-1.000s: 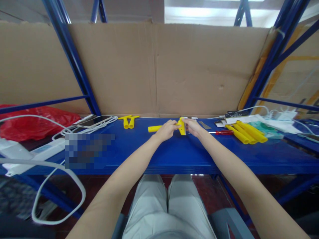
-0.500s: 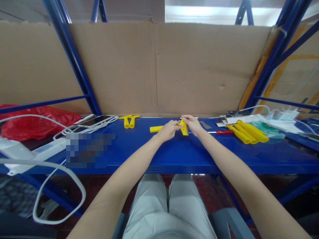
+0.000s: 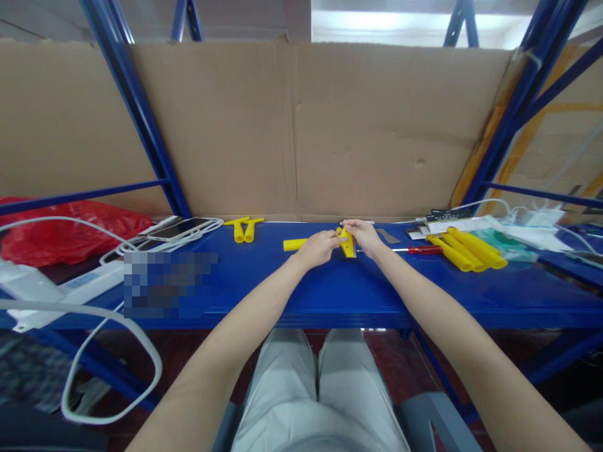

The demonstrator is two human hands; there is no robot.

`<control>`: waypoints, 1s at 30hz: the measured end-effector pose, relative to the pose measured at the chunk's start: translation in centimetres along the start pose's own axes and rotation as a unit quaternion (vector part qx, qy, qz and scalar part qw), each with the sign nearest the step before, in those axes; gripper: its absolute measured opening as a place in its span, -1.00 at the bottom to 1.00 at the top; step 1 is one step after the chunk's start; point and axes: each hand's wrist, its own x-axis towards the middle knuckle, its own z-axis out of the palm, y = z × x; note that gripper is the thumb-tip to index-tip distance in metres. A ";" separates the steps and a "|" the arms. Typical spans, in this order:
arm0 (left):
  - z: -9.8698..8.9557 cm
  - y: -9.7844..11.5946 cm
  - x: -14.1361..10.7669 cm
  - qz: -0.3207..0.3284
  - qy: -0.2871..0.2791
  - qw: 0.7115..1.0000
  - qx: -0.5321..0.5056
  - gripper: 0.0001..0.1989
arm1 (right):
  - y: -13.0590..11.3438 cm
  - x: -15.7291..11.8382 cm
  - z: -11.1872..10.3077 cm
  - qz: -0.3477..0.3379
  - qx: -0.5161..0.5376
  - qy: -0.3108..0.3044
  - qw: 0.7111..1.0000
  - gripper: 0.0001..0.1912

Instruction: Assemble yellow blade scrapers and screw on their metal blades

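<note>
A yellow scraper with a T-shaped head lies across the middle of the blue table, its round handle pointing left. My left hand is closed over the handle close to the head. At the far end of the head, my right hand has its thumb and fingers closed on the scraper; any small part between them is hidden. A thin metal edge shows along the head's right side. Just right of my right hand lies a screwdriver with a red handle. Behind its shaft is a flat metal blade.
Two yellow T-shaped scrapers stand at the back left. Several yellow handles lie at the right beside papers. Left are a red plastic bag, a phone, white cables and a power strip. Cardboard walls the back.
Almost nothing differs. The fingers of my left hand have shifted slightly at the scraper's head; both hands stay in the same place.
</note>
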 end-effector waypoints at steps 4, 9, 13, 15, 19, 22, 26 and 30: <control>-0.1 0.3 -0.1 -0.002 -0.029 0.999 0.025 -0.57 | -0.3 -0.3 0.2 0.014 0.001 -0.003 1.000 -0.85; -0.4 0.4 -0.2 -0.007 -0.057 0.997 0.052 -0.56 | -0.4 -0.6 0.3 0.006 -0.003 -0.015 1.000 -0.85; -0.7 0.5 -0.2 -0.011 -0.068 0.995 0.065 -0.56 | -0.2 -0.6 0.4 0.011 -0.010 -0.020 1.000 -0.89; -0.7 0.5 -0.2 -0.016 -0.071 0.995 0.075 -0.56 | -0.1 -0.4 0.4 0.010 -0.028 -0.018 0.999 -0.85; -0.7 0.6 -0.2 -0.019 -0.077 0.993 0.085 -0.56 | -0.2 0.8 -0.8 -0.034 -0.123 0.038 0.991 -0.55; -0.7 0.5 -0.2 -0.022 -0.086 0.992 0.091 -0.55 | -0.3 1.7 -3.0 -0.094 -0.288 0.089 0.949 -0.43; -0.7 0.4 -0.3 -0.033 -0.091 0.991 0.093 -0.55 | 0.0 2.0 -6.1 -0.076 -0.547 0.057 0.832 -0.38; -0.6 0.3 -0.3 -0.043 -0.094 0.991 0.089 -0.55 | 0.7 1.9 -7.4 0.042 -0.648 -0.008 0.761 -0.40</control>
